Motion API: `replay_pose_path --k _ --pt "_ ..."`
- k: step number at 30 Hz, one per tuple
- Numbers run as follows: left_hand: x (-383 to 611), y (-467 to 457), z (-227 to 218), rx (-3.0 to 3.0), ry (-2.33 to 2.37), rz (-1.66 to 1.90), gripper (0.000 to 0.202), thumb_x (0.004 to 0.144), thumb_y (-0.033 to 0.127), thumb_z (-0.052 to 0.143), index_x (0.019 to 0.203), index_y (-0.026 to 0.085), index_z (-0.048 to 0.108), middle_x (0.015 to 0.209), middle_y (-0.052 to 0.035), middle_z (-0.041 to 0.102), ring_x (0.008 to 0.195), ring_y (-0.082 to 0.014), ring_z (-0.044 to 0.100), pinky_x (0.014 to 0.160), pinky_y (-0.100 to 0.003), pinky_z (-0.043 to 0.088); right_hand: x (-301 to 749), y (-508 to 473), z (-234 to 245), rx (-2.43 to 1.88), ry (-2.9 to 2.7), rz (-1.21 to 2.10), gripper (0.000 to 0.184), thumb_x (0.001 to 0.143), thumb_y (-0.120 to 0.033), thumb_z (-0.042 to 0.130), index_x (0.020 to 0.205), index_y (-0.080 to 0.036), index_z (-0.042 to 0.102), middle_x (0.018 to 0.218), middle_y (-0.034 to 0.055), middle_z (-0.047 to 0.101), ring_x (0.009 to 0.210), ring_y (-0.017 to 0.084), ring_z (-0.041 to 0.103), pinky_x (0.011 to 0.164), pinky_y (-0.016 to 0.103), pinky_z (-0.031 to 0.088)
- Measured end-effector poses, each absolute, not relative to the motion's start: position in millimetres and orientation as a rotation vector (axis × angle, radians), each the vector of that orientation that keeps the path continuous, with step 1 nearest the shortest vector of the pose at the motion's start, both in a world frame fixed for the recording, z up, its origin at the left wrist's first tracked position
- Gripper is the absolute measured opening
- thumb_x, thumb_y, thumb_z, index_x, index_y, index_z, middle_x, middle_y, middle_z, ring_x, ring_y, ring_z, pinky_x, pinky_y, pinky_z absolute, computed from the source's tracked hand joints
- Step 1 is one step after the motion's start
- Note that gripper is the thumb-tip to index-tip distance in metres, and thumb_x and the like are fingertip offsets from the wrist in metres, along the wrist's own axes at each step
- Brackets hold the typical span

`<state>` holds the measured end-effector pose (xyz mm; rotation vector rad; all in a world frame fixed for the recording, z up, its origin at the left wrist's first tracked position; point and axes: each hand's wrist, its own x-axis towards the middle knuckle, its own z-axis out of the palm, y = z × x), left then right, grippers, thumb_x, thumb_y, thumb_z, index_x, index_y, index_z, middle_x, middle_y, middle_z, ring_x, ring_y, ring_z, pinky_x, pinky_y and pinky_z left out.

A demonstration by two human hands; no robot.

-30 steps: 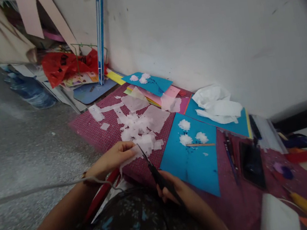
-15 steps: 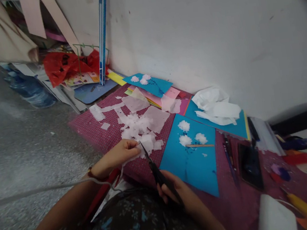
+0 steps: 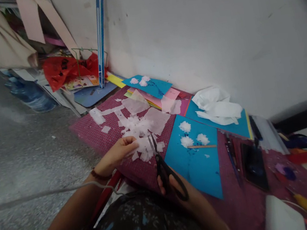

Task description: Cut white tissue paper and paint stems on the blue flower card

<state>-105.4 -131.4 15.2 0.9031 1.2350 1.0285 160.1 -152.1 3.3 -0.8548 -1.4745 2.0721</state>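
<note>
My right hand grips black-handled scissors, fingers through the loops, blades slightly apart and pointing away from me. To their left, my left hand pinches a piece of white thin paper; its outline blends into the cut pieces behind. A heap of small white paper pieces lies just beyond both hands on the dark pink checked table cover. Right of the scissors is a blue sheet bearing white paper blossoms, a painted branch and a thin wooden stick.
Crumpled white paper rests on another blue sheet by the wall. A second blossom picture tops a coloured paper stack at the back. Brushes, a dark phone and a white object stand at right. A cable crosses my left forearm.
The scissors have moved slightly right and away from my left fingers, and their blades now show apart. My left hand has shifted a little left. The view has tilted slightly.
</note>
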Motion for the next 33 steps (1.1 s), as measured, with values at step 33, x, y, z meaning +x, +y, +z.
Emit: replay_pose_path --k 33 --pt "-107 -129 11 0.906 1.213 1.034 0.032 0.068 0.041 0.076 0.075 0.016 0.057 0.058 0.0069 0.051 0.046 -0.0046 0.040 0.044 -0.018 0.026 160 -149 8 -0.912 -1.581 1.987 0.059 0.087 -0.075 0.051 0.105 -0.019 0.056 0.084 0.0017 0.056 0.067 0.013 0.050 0.066 0.029 0.041"
